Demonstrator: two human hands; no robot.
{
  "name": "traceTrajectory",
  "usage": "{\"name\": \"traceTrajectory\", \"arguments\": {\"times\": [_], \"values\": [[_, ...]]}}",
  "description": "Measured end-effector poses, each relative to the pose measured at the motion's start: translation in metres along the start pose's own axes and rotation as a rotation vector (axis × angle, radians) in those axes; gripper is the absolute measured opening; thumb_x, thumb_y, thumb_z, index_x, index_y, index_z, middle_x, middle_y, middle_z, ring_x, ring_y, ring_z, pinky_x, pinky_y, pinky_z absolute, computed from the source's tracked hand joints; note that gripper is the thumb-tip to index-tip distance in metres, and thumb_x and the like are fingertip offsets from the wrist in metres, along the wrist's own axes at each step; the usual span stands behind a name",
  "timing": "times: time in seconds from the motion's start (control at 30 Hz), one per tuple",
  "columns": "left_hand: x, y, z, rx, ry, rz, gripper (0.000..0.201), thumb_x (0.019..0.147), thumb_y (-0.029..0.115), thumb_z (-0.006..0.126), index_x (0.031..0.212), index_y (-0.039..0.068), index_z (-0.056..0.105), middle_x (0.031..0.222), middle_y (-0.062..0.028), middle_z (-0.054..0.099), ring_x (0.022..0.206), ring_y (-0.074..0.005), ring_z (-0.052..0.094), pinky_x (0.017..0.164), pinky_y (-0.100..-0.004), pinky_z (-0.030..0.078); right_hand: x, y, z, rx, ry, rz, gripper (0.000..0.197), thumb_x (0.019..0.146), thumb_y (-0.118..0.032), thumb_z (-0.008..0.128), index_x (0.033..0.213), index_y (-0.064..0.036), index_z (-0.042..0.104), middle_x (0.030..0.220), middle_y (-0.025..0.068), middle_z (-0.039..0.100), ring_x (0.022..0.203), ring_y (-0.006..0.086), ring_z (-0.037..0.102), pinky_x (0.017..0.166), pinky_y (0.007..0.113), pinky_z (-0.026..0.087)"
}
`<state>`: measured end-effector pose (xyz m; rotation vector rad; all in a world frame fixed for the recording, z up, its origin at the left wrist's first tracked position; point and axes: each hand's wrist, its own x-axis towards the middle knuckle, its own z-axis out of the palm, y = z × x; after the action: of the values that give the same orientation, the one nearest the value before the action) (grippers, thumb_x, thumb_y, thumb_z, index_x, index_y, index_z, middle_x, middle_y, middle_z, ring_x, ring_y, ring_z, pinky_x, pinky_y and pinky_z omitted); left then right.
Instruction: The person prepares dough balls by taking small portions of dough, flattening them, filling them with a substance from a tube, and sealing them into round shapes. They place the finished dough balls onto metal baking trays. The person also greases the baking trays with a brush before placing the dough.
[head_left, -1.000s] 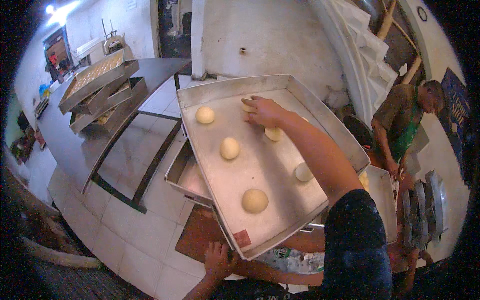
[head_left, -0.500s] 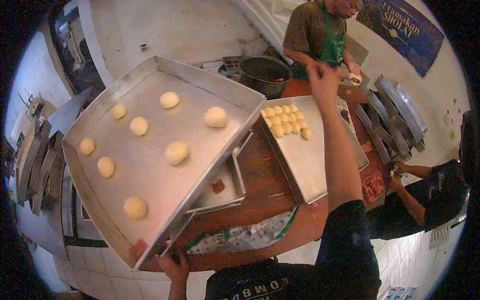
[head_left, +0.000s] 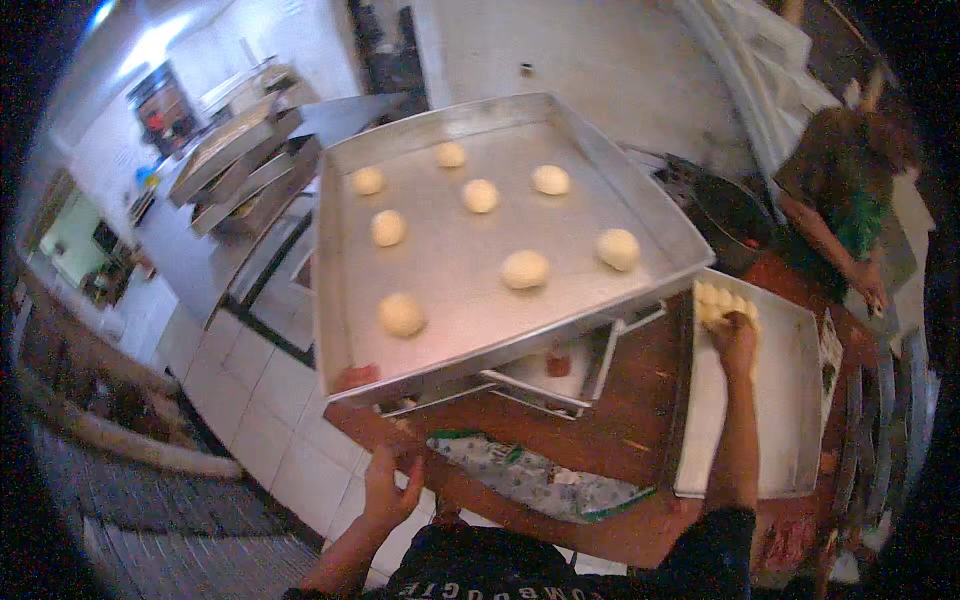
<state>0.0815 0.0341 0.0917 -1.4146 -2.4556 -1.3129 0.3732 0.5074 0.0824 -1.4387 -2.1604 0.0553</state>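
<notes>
My right hand (head_left: 738,338) reaches into a smaller metal tray (head_left: 700,440) on the right. Its fingers are closed at the near edge of a cluster of pale dough balls (head_left: 712,296), seemingly on one ball, partly hidden by the hand. My left hand (head_left: 393,490) hangs below the near left corner of a large metal tray (head_left: 440,355), thumb and fingers apart, holding nothing. In that large tray several round dough balls (head_left: 526,270) sit spaced apart. The large tray rests raised on other trays (head_left: 590,385).
A green-edged plastic bag (head_left: 540,480) lies along the near edge of the reddish-brown table (head_left: 640,420). A black pot (head_left: 720,215) stands behind. At far right, a person (head_left: 845,200) works by stacked trays (head_left: 880,420). More trays (head_left: 240,160) are stacked at the far left.
My right hand has come down from above the smaller tray onto the dough balls. My left hand has left the large tray's near corner. The view has swung left.
</notes>
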Motion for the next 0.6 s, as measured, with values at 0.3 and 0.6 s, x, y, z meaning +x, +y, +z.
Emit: {"name": "traceTrajectory", "arguments": {"times": [0.3,0.6], "values": [[0.026,0.044,-0.005,-0.295,-0.296,0.065,0.019,0.078,0.016,0.064,0.093,0.003,0.061,0.093,-0.0129,0.061,0.092,-0.0303,0.057,0.080,-0.0371,0.045,-0.101,-0.169,-0.204,0.430,0.124,-0.202,0.035,0.068,0.003,0.056,0.103,-0.0035,0.054,0.099,0.0111,0.050,0.092,0.0248,0.052,0.082,0.032,0.042],[0.007,0.006,-0.006,-0.467,-0.541,0.148,0.034,0.085,0.022,0.056,0.112,0.001,0.054,0.109,-0.0148,0.057,0.104,-0.0273,0.054,0.087,-0.0376,0.044,-0.203,-0.257,-0.077,0.793,-0.790,-0.315,0.029,0.076,-0.023,0.068,0.100,-0.0069,0.061,0.093,0.0150,0.061,0.089,0.0314,0.059,0.077,0.037,0.047]]}}
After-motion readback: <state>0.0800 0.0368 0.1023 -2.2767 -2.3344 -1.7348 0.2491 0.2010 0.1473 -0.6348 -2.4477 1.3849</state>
